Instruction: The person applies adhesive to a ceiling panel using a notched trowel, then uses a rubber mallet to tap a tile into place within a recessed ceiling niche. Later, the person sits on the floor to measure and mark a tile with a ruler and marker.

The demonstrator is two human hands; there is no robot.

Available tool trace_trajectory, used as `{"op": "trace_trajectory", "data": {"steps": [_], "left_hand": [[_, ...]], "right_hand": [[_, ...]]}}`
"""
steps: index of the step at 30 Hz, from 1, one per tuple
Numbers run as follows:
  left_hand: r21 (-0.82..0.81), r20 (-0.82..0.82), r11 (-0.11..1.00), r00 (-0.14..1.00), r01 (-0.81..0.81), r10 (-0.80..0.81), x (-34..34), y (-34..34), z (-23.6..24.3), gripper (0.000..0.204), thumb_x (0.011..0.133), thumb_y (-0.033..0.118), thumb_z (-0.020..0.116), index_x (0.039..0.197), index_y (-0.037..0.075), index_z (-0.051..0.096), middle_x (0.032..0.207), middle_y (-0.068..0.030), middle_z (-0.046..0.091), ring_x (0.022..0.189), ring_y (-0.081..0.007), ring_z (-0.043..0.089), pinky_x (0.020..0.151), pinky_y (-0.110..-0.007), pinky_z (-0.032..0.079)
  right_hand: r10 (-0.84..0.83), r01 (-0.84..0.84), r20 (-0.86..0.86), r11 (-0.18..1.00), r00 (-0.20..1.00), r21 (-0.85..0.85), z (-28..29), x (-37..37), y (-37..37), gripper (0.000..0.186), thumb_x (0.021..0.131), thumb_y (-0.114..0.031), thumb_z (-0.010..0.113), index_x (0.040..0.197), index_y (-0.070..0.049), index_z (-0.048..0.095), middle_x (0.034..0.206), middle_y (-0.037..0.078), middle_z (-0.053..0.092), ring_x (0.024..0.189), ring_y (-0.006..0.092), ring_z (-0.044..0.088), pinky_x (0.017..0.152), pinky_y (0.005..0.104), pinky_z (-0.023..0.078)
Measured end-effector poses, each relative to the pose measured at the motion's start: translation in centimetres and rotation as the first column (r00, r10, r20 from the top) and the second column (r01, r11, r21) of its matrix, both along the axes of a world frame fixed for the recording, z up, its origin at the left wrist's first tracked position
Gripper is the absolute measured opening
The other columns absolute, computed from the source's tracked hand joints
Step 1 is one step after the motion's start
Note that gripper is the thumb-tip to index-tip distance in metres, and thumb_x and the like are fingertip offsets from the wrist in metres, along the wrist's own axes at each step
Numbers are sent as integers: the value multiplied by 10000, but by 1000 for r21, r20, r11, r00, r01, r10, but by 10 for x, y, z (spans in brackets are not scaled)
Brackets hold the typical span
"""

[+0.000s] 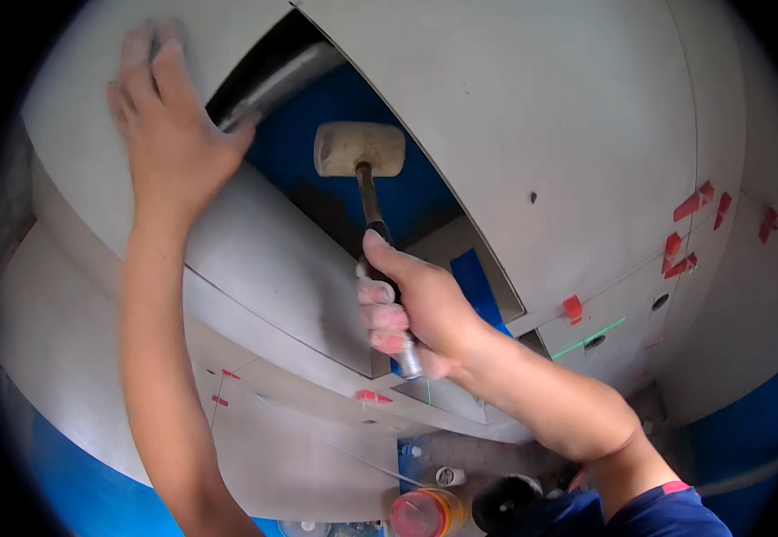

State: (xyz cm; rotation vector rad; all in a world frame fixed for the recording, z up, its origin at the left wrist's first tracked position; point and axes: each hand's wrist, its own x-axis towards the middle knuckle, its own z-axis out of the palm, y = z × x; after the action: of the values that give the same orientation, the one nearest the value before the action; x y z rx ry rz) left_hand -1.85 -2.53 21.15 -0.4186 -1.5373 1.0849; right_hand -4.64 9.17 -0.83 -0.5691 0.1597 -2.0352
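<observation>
My left hand point(177, 132) rests spread on a large pale grey tile point(94, 121), thumb at the edge of a dark, blue-backed recess point(277, 143). A light grey length like a pipe or strip point(299, 73) crosses the top of that recess. My right hand point(420, 309) is closed round the handle of a rubber mallet with a whitish head point(359, 148), held in front of the opening, right of my left hand. My fingertips look dusted white. Below the recess runs a pale tiled ledge or face point(255, 286).
Tiled wall point(586, 134) continues rightward, with red levelling wedges point(693, 201), dark round holes point(660, 302) and green laser lines point(586, 336). A blue strip point(474, 282) lines the recess's lower right. Far below stand stacked buckets point(420, 515), a dark container point(505, 501) and a white tub point(450, 476).
</observation>
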Motion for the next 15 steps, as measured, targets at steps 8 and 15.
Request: {"op": "trace_trajectory", "data": {"steps": [8, 15], "left_hand": [[68, 40, 997, 998, 35, -38, -1, 7, -4, 975, 578, 135, 862, 1406, 15, 360, 1450, -239, 326, 1291, -438, 350, 1084, -481, 323], [100, 46, 995, 999, 19, -24, 1, 4, -1, 975, 589, 147, 850, 1407, 8, 338, 1453, -251, 301, 1354, -464, 281, 1102, -561, 259]], "right_hand": [[-1, 8, 64, 994, 998, -106, 34, -11, -12, 312, 1024, -371, 492, 853, -128, 396, 694, -29, 369, 497, 53, 296, 411, 211, 284], [115, -95, 113, 982, 987, -162, 43, -8, -5, 319, 1027, -377, 487, 844, -119, 447, 646, -63, 338, 442, 32, 289, 345, 199, 256]]}}
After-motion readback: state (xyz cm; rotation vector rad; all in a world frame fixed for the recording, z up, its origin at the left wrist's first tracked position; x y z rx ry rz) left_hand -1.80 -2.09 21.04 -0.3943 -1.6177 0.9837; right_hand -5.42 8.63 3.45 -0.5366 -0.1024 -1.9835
